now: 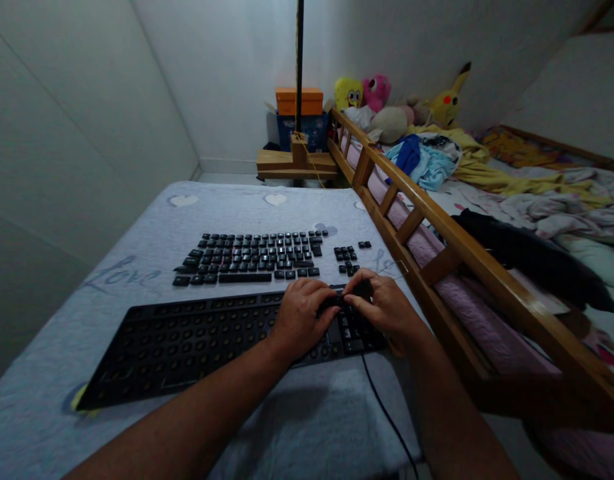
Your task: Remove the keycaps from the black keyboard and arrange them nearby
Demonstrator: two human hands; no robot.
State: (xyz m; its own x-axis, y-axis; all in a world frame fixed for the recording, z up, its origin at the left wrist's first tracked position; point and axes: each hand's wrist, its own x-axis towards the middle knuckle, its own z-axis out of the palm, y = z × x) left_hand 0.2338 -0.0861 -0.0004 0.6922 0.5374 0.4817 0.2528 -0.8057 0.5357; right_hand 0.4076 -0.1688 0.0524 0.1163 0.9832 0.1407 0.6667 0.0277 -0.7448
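Orange box above blue box | left fingers, right fingers at keyboard | grasp: cannot tell

Black keyboard (mostly bare), flat

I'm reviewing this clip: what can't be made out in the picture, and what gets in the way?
All in the head view:
- What, if anything, the left hand and right hand pinch: they cover it themselves.
- Part of the keyboard: behind the left hand and left forearm.
- Markings on the loose keycaps: too small and dim.
- The cable's far end: cut off by the bottom edge.
- The dark pole's top: cut off by the top edge.
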